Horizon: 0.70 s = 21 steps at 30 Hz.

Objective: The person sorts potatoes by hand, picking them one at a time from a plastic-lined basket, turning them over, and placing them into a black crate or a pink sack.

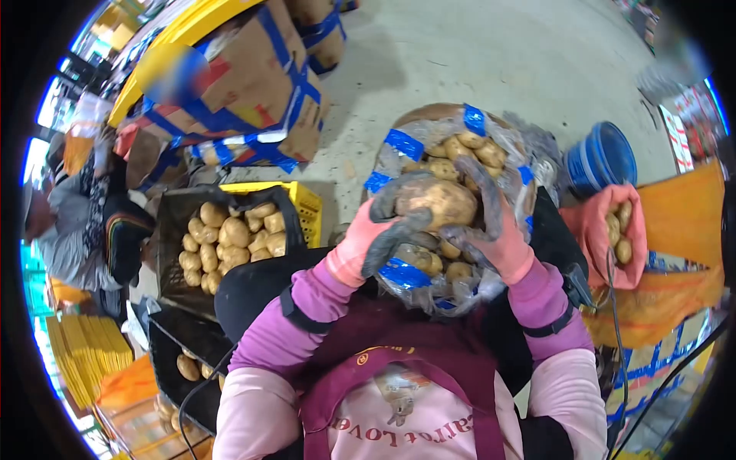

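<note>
A large potato (438,202) with brownish patches is held above a plastic-lined container (404,143) edged with blue tape. My left hand (389,222), in a grey-coated pink glove, wraps around the potato's left end, thumb along its near side. Gloved the same way, my right hand (497,226) curves around the right end, fingers on the far side and thumb at the lower edge. More potatoes (471,153) lie in the container beneath and beyond my hands.
A dark crate (170,264) of potatoes stands at my left, beside a yellow crate (308,211). Another black crate (172,337) sits nearer. On the right are a blue bucket (602,161) and a pink sack (583,230) with potatoes. Taped cardboard boxes (253,69) and another person (84,222) are left.
</note>
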Motion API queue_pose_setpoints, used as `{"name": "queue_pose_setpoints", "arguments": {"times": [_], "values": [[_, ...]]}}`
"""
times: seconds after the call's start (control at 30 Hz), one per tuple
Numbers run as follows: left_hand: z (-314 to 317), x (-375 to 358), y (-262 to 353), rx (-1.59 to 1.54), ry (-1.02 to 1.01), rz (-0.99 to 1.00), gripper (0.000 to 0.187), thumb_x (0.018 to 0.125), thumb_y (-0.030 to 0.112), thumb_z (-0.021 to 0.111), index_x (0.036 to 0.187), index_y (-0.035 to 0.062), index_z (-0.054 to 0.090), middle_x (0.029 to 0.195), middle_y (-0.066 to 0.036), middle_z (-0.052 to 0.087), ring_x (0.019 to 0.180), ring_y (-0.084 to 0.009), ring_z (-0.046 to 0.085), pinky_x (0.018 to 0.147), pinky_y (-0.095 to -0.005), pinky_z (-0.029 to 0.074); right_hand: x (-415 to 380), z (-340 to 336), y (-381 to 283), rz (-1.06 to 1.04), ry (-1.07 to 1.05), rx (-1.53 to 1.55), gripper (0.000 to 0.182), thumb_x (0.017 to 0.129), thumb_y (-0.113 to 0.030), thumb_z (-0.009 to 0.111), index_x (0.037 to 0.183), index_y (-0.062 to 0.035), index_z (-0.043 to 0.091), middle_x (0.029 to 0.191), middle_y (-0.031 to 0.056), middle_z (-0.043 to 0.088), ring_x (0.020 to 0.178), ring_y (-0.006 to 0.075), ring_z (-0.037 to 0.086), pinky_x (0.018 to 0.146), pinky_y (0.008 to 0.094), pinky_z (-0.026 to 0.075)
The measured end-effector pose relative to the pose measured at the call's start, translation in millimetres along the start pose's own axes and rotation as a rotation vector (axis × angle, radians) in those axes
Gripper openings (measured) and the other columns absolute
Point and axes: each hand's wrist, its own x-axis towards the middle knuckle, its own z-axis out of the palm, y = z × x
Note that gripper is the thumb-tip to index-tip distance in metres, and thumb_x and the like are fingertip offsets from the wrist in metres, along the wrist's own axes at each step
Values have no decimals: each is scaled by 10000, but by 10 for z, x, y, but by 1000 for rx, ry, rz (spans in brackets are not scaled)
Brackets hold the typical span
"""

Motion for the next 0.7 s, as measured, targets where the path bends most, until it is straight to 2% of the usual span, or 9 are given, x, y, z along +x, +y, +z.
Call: {"name": "queue_pose_setpoints", "arguments": {"times": [0.07,0.13,0.2,0.27,0.3,0.47,0.53,0.6,0.7], "values": [[-12,-43,38,-62,31,-110,614,870,58,702,1414,21,419,1321,-88,559,1153,-161,576,938,-303,518,-24,22,14,65,16,137,773,777,-242,791,1413,-23,409,1377,189,503,1277,327,499,1055,407,410],[-62,-13,30,219,-2,157,669,854,42,708,1439,19,385,1375,-90,512,1233,-177,522,1026,-327,457,-22,41,-6,103,-51,145,743,803,-229,763,1412,-3,402,1323,179,544,1231,299,537,1060,387,403],[-23,-39,66,271,-6,147,692,838,30,713,1444,16,380,1413,-86,475,1291,-182,465,1081,-342,399,-17,-35,-91,269,-94,394,699,835,-223,743,1406,2,408,1264,137,577,1125,238,588,961,357,486],[56,-64,109,149,-39,140,698,840,41,716,1447,14,374,1411,-84,481,1288,-189,470,1085,-338,392,46,-108,-195,647,-78,925,641,863,-194,729,1395,-2,427,1226,94,587,1051,161,590,810,304,543],[51,-65,81,150,-33,137,698,840,41,716,1447,14,374,1411,-84,481,1288,-189,470,1085,-338,392,-1,22,-135,579,-39,975,570,884,-170,714,1366,-5,458,1200,65,598,1025,131,590,692,255,544],[-145,1,-63,847,-2,209,604,861,55,696,1406,2,443,1342,-93,552,1220,-166,521,1044,-320,416,-19,39,5,625,29,840,496,859,-152,739,1282,-11,519,1134,52,630,1010,132,608,854,280,519],[-49,-47,-24,663,9,92,536,890,60,659,1387,-2,470,1287,-83,592,1170,-134,533,1023,-302,420,-31,-16,105,314,40,422,496,836,-167,764,1250,-16,537,1090,52,645,1023,133,608,932,289,485],[-140,-69,-135,448,28,-6,488,934,85,610,1392,1,466,1264,-70,601,1126,-117,541,997,-281,431,-16,45,68,294,60,494,514,814,-180,785,1236,-24,538,1062,53,660,951,110,626,816,263,521],[-267,-72,-184,322,20,-123,346,996,123,517,1319,-2,537,1154,-40,635,1017,-95,572,905,-267,474,-120,177,-33,741,2,901,516,828,-182,766,1271,-68,526,987,22,666,639,50,601,493,188,440]]}}
